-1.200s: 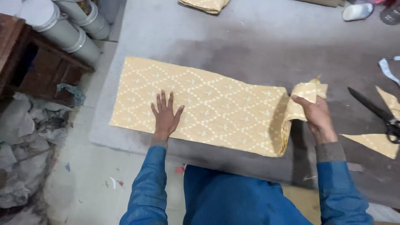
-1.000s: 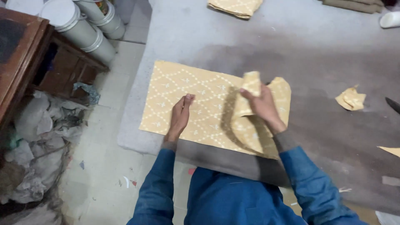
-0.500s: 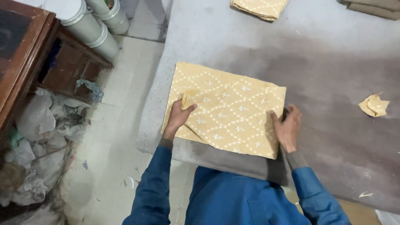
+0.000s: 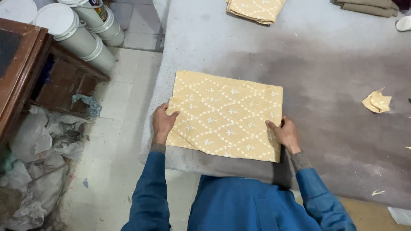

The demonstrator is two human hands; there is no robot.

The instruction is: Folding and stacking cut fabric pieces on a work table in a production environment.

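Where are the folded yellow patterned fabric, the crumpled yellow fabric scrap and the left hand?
Folded yellow patterned fabric (image 4: 227,113), head view, middle of its top face.
Crumpled yellow fabric scrap (image 4: 376,102), head view, centre of the scrap.
Left hand (image 4: 164,123), head view, back of the hand.

The folded cloth (image 4: 227,115) is mustard yellow with a white diamond lattice and small white sprigs. It lies on a grey tabletop (image 4: 334,77). Right of the cloth, a plain yellow scrap (image 4: 376,102). Beyond the cloth, a matching yellow-and-white folded stack (image 4: 255,9).
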